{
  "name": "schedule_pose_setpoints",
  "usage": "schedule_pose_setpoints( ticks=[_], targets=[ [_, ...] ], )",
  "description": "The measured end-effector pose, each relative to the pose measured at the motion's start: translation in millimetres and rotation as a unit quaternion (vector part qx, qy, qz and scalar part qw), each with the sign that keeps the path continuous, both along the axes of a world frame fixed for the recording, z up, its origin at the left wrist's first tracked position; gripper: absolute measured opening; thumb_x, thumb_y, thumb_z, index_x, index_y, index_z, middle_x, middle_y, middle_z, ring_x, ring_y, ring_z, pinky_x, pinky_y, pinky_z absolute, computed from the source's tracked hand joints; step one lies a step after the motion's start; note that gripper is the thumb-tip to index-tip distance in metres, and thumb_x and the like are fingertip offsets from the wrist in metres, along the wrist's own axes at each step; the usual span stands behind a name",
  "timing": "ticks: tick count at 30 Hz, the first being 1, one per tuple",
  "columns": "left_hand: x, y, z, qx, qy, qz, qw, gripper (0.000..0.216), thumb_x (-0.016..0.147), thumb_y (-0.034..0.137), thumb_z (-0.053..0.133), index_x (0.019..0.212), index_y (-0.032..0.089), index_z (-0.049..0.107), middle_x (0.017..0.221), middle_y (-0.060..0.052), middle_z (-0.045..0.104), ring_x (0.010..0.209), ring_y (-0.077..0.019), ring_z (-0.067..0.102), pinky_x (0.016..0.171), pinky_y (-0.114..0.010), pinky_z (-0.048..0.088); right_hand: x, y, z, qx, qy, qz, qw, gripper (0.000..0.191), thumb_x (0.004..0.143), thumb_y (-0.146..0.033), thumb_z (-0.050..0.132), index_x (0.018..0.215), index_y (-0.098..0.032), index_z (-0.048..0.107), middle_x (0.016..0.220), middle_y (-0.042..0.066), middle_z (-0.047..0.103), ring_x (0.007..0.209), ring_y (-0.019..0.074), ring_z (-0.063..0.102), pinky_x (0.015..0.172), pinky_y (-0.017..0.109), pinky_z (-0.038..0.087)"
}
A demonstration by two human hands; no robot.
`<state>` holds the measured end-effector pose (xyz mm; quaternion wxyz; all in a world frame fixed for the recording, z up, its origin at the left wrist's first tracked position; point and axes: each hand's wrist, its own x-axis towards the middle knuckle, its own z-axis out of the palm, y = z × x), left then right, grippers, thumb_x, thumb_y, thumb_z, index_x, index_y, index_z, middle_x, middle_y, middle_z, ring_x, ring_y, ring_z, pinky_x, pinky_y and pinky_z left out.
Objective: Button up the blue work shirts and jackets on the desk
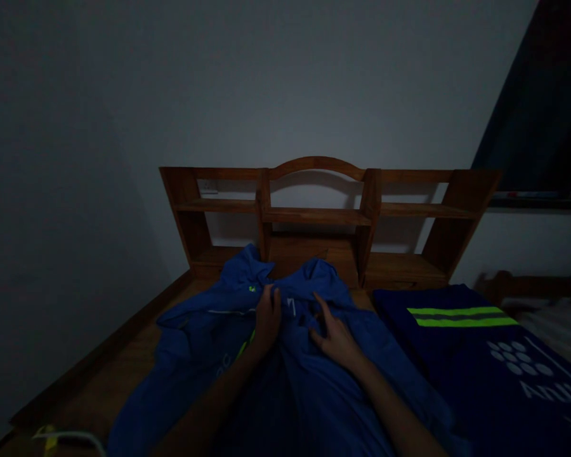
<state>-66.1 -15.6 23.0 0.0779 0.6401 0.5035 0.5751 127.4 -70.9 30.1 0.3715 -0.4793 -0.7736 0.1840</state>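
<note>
A blue jacket (323,368) lies spread over the wooden surface, its collar end toward the shelf unit. It bears a small yellow-green mark, a white mark and a strip of yellow-green trim. My left hand (268,322) is at the upper middle of the jacket, fingers bent down and together on the cloth; their tips are partly hidden. Just to its right, my right hand (335,339) rests over the jacket with index finger and thumb apart. Nothing shows in its grasp. The light is dim, so the folds under both hands are hard to make out.
A wooden shelf unit (316,217) stands along the wall behind the jacket. On the right lies a darker blue folded garment (457,355) with a yellow-green reflective band and white print. A pale cord (73,435) is at lower left. A dark curtain (542,114) hangs at upper right.
</note>
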Motion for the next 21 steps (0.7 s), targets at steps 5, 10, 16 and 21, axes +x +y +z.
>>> schedule_pose_setpoints(
  ticks=[5, 10, 16, 21],
  targets=[
    [-17, 13, 2.4, -0.051, -0.102, 0.037, 0.993, 0.031, 0.091, 0.039, 0.034, 0.111, 0.022, 0.05, 0.109, -0.005, 0.056, 0.104, -0.0194, 0.052, 0.094, -0.037, 0.038, -4, -2, -2.1, -0.067, -0.086, -0.026, 0.994, 0.084, 0.08, -0.026, 0.051, 0.144, -0.018, -0.003, 0.079, 0.001, 0.063, 0.07, 0.0179, 0.06, 0.067, 0.026, 0.043],
    [-27, 30, -14.9, -0.12, -0.124, 0.062, 0.983, 0.046, 0.088, 0.044, 0.037, 0.127, 0.02, 0.039, 0.128, -0.009, 0.044, 0.122, -0.0213, 0.039, 0.105, -0.039, 0.029, -5, 5, -11.4, -0.098, -0.171, -0.066, 0.978, 0.061, 0.081, -0.028, 0.049, 0.138, -0.016, 0.032, 0.097, 0.01, 0.065, 0.092, 0.0223, 0.06, 0.081, 0.028, 0.041],
    [-28, 43, -31.8, -0.157, -0.01, 0.12, 0.98, 0.052, 0.086, 0.048, 0.037, 0.124, 0.012, 0.042, 0.121, -0.014, 0.05, 0.117, -0.0257, 0.044, 0.101, -0.042, 0.032, -3, 10, -5.6, -0.134, -0.204, -0.084, 0.966, 0.048, 0.077, -0.025, 0.052, 0.124, -0.016, 0.049, 0.099, 0.011, 0.066, 0.093, 0.0219, 0.061, 0.081, 0.026, 0.04],
    [-25, 39, -29.0, -0.181, 0.191, 0.14, 0.955, 0.039, 0.087, 0.028, 0.034, 0.121, 0.018, 0.049, 0.127, -0.013, 0.048, 0.119, -0.0282, 0.041, 0.098, -0.046, 0.032, -2, 5, 2.2, -0.116, -0.222, -0.048, 0.967, 0.043, 0.072, -0.025, 0.054, 0.114, -0.017, 0.056, 0.097, 0.01, 0.067, 0.093, 0.0233, 0.061, 0.08, 0.027, 0.041]
  ],
)
